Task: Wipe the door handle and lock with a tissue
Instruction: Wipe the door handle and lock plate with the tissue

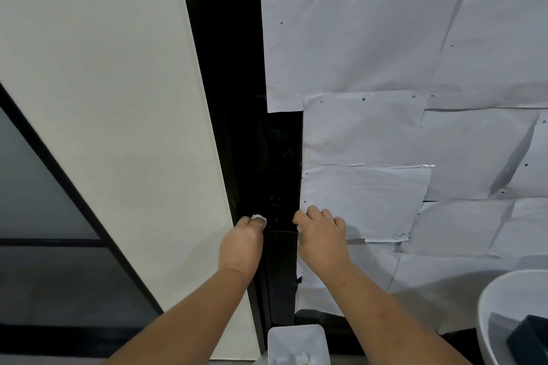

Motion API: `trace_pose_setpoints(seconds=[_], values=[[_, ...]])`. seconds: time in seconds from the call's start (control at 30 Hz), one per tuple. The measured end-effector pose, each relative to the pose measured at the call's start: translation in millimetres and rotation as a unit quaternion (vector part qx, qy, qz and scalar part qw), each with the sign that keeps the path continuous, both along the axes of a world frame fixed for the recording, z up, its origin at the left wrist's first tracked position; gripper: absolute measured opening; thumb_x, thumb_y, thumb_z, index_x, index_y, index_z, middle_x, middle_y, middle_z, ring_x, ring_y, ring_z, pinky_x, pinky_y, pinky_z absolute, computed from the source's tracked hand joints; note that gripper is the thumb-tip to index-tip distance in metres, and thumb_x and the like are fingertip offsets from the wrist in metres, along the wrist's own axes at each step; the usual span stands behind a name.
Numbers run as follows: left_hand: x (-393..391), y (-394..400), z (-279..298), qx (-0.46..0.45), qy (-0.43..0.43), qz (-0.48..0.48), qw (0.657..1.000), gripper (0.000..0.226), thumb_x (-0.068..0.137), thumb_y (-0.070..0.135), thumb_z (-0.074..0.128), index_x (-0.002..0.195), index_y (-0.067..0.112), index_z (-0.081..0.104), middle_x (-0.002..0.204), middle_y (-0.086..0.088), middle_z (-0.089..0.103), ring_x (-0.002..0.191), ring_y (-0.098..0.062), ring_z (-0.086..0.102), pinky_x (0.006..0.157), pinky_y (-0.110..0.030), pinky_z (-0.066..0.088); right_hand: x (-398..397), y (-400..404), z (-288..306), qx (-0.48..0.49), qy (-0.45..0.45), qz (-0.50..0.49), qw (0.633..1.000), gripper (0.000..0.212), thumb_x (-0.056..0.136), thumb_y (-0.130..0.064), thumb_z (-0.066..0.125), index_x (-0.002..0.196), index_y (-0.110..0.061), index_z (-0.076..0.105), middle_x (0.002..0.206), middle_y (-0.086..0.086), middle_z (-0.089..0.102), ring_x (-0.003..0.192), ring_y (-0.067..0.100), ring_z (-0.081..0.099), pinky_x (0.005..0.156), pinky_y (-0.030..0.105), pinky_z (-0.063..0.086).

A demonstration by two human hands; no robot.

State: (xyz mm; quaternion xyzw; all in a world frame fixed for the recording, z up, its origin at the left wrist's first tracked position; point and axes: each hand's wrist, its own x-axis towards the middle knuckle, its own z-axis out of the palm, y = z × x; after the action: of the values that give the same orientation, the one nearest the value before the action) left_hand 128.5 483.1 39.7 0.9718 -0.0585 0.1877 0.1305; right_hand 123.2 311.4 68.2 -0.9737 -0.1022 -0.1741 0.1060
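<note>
The left hand [241, 243] is raised to the black door [255, 157], fingers curled tight around a small wad of white tissue [258, 217]. Only the top edge of the wad shows above the fingertips; it sits pressed at the door's dark surface, just left of the lock [275, 210].

The right hand [321, 235] is level with the left, on the far side of the lock. Its fingers are bent and closed onto the right end of the black door handle [283, 235] — the grip itself is partly hidden by the knuckles. The handle runs horizontally between the two hands, directly below the round lock.

Beyond the right-hand fingers, sheets of white paper [385, 133] cover the door. Left of the left-hand fingers stands a pale wall panel [112, 104]. Below both wrists, at the frame's lower edge, sits a white bin [299, 344] — crumpled white scraps lie inside.
</note>
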Motion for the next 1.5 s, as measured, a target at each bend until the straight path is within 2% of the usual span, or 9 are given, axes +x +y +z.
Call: trace_pose_setpoints(seconds=[0.1, 0.23, 0.3, 0.7, 0.83, 1.0, 1.27, 1.4, 1.5], values=[[-6.5, -15.4, -1.1, -0.343, 0.118, 0.102, 0.926, 0.020, 0.096, 0.020, 0.057, 0.108, 0.014, 0.070, 0.092, 0.000, 0.070, 0.077, -0.016, 0.066, 0.074, -0.024, 0.054, -0.8, -0.2, -0.3, 0.005, -0.002, 0.001, 1.000, 0.034, 0.077, -0.006, 0.054, 0.103, -0.029, 0.053, 0.093, -0.005, 0.050, 0.084, 0.019, 0.045, 0.071, 0.032, 0.027], [-0.4, -31.2, 10.3, -0.749, 0.230, 0.211, 0.585, 0.012, 0.094, 0.007, 0.058, 0.106, 0.011, 0.058, 0.092, -0.008, 0.065, 0.082, -0.017, 0.065, 0.087, -0.032, 0.053, -1.4, -0.3, 0.7, 0.003, 0.003, 0.004, 1.000, 0.034, 0.077, -0.007, 0.054, 0.103, -0.029, 0.053, 0.094, -0.005, 0.050, 0.085, 0.019, 0.045, 0.071, 0.032, 0.026], [9.6, -30.9, 12.4, -0.812, 0.255, 0.219, 0.478, 0.011, 0.095, 0.009, 0.057, 0.106, 0.007, 0.059, 0.092, -0.006, 0.065, 0.084, -0.015, 0.063, 0.080, -0.031, 0.051, -1.7, -0.8, 0.8, 0.004, 0.006, 0.005, 1.000, 0.034, 0.078, -0.007, 0.054, 0.104, -0.029, 0.052, 0.094, -0.005, 0.049, 0.086, 0.019, 0.044, 0.071, 0.032, 0.026], [29.6, -39.9, 36.0, -0.934, 0.167, 0.198, 0.244, 0.015, 0.095, 0.014, 0.058, 0.104, 0.004, 0.063, 0.084, -0.008, 0.067, 0.085, -0.019, 0.067, 0.088, -0.031, 0.052, -2.4, -3.3, 2.1, 0.005, 0.001, 0.019, 1.000, 0.035, 0.079, -0.006, 0.054, 0.108, -0.028, 0.053, 0.097, -0.004, 0.051, 0.087, 0.020, 0.045, 0.072, 0.032, 0.026], [25.8, -44.0, 48.2, -0.933, 0.174, 0.198, 0.243, 0.020, 0.091, 0.015, 0.063, 0.109, 0.006, 0.064, 0.099, -0.011, 0.070, 0.092, -0.027, 0.067, 0.085, -0.040, 0.053, -3.6, -2.6, 4.2, 0.004, 0.007, 0.020, 1.000, 0.036, 0.081, -0.007, 0.051, 0.110, -0.028, 0.051, 0.099, -0.004, 0.050, 0.090, 0.019, 0.045, 0.073, 0.032, 0.027], [24.9, -48.7, 52.5, -0.899, 0.181, 0.221, 0.331, 0.029, 0.095, 0.020, 0.059, 0.120, 0.006, 0.062, 0.090, -0.011, 0.066, 0.078, -0.023, 0.064, 0.079, -0.031, 0.052, -4.4, -2.8, 5.0, 0.012, 0.010, 0.021, 1.000, 0.035, 0.082, -0.008, 0.053, 0.110, -0.029, 0.052, 0.099, -0.004, 0.051, 0.091, 0.019, 0.045, 0.074, 0.033, 0.028], [18.2, -49.5, 53.0, -0.864, 0.144, 0.220, 0.430, 0.029, 0.087, 0.019, 0.068, 0.115, 0.011, 0.066, 0.110, -0.008, 0.068, 0.105, -0.023, 0.062, 0.101, -0.038, 0.047, -3.1, -1.3, 2.0, 0.009, 0.001, 0.011, 1.000, 0.033, 0.080, -0.008, 0.054, 0.106, -0.029, 0.053, 0.095, -0.005, 0.052, 0.087, 0.019, 0.046, 0.072, 0.033, 0.029], [15.9, -50.4, 67.5, -0.818, 0.076, 0.190, 0.538, 0.016, 0.089, 0.017, 0.067, 0.105, 0.019, 0.071, 0.096, 0.003, 0.067, 0.095, -0.014, 0.060, 0.086, -0.025, 0.047, -3.1, -0.5, 2.2, 0.014, 0.001, 0.007, 1.000, 0.032, 0.081, -0.008, 0.055, 0.105, -0.029, 0.054, 0.094, -0.004, 0.052, 0.085, 0.019, 0.047, 0.072, 0.033, 0.031], [8.4, -51.3, 76.0, -0.714, 0.014, 0.150, 0.684, 0.015, 0.088, 0.021, 0.069, 0.103, 0.022, 0.073, 0.097, 0.009, 0.069, 0.093, -0.007, 0.063, 0.083, -0.019, 0.048, -4.6, -0.3, 3.4, 0.017, 0.002, 0.008, 1.000, 0.032, 0.082, -0.008, 0.054, 0.107, -0.028, 0.054, 0.095, -0.004, 0.052, 0.087, 0.019, 0.047, 0.073, 0.033, 0.029]])
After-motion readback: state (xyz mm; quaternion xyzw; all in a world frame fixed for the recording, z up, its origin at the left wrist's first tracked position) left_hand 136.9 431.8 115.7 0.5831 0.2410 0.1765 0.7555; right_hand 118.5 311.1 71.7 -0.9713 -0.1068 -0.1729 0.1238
